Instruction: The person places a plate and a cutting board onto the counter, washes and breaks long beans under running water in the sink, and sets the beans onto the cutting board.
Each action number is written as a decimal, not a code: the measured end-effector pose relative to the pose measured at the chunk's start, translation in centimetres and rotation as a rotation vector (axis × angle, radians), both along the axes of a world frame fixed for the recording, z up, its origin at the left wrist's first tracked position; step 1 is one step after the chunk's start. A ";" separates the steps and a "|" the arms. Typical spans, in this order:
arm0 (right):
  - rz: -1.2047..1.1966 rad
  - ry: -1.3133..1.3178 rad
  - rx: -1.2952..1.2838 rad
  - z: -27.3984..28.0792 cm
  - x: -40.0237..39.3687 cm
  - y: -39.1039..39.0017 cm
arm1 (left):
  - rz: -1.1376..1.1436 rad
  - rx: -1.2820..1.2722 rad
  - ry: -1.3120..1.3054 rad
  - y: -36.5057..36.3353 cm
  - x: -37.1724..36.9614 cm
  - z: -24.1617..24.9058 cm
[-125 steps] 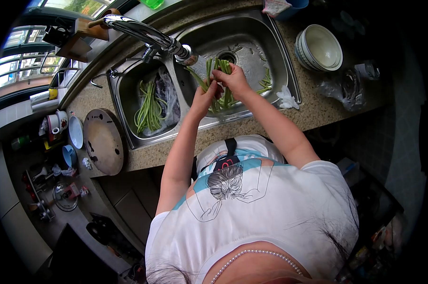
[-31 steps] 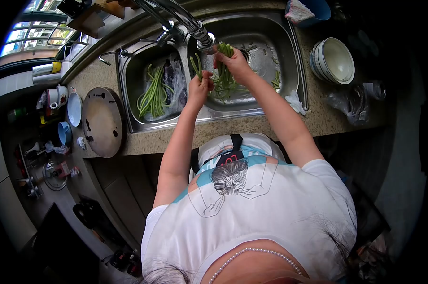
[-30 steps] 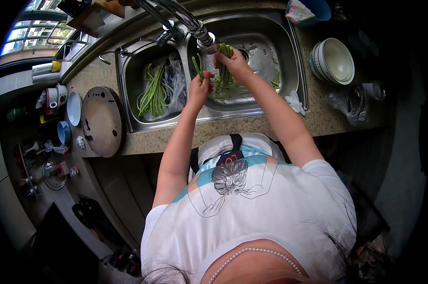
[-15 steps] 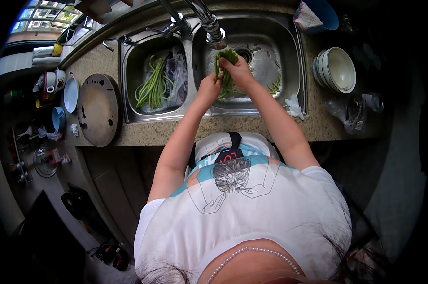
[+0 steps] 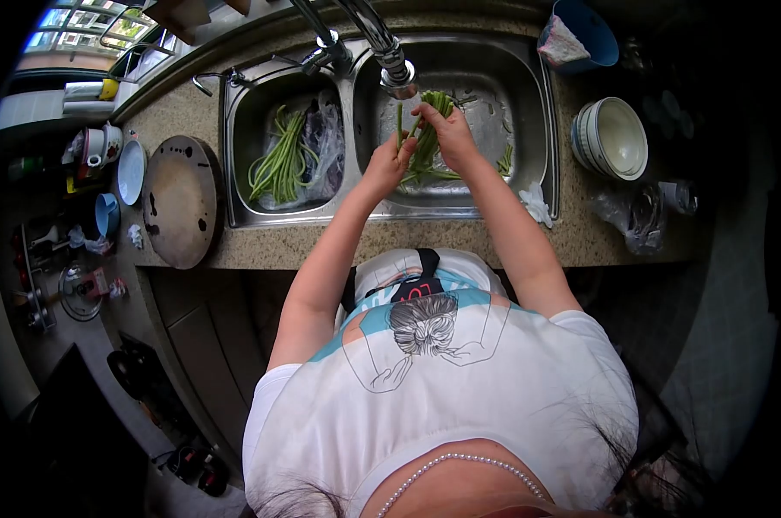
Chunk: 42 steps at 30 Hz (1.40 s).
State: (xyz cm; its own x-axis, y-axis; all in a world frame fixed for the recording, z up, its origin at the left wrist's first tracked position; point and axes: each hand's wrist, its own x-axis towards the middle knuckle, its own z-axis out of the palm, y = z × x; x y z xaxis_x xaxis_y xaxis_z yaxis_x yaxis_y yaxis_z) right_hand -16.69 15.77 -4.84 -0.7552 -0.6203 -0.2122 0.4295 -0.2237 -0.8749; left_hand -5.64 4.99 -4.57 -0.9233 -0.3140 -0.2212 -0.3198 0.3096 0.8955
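Observation:
Over the right sink basin, my right hand (image 5: pixel 453 138) is closed round a bunch of long green beans (image 5: pixel 427 148) that hangs down into the basin. My left hand (image 5: pixel 389 164), just to its left, pinches a green bean stalk (image 5: pixel 400 121) that stands upright. The chrome faucet (image 5: pixel 399 76) ends directly above the hands. More long green beans (image 5: pixel 283 164) lie in the left basin beside a clear plastic bag (image 5: pixel 326 155) with something dark in it. Short green pieces (image 5: pixel 504 159) rest on the right basin's floor.
A round wooden board (image 5: pixel 182 203) and a pale dish (image 5: pixel 131 173) stand left of the sink. On the right are stacked bowls (image 5: pixel 622 138), a blue container (image 5: pixel 599 34), plastic bags (image 5: pixel 641 216) and a crumpled white tissue (image 5: pixel 535 204) at the sink's edge.
My right hand has moved slightly right with the bunch. My left hand is now a little apart from it, with a single stalk upright at its fingers.

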 end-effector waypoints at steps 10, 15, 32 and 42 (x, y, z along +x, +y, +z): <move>0.073 -0.073 -0.088 -0.1 -0.3 0.4 | -0.141 -0.141 0.064 0.3 -2.4 0.7; 0.072 -0.112 -0.109 0.2 -0.1 0.3 | -0.146 0.038 0.101 0.3 -2.4 -0.8; 0.173 -0.114 -0.096 1.4 0.1 -1.2 | -0.151 -0.361 -0.165 0.2 -2.9 1.2; 0.280 0.092 0.065 1.2 -0.6 -4.6 | -0.146 -0.096 0.015 -3.0 -3.0 -1.0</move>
State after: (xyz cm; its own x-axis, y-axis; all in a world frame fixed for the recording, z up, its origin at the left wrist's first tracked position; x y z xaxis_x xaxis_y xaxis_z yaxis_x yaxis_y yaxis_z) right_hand -17.29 11.16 -3.68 -0.5745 -0.7945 -0.1968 0.3850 -0.0502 -0.9216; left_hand -8.60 1.95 -5.60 -0.9637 -0.1952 -0.1822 -0.2517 0.4365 0.8638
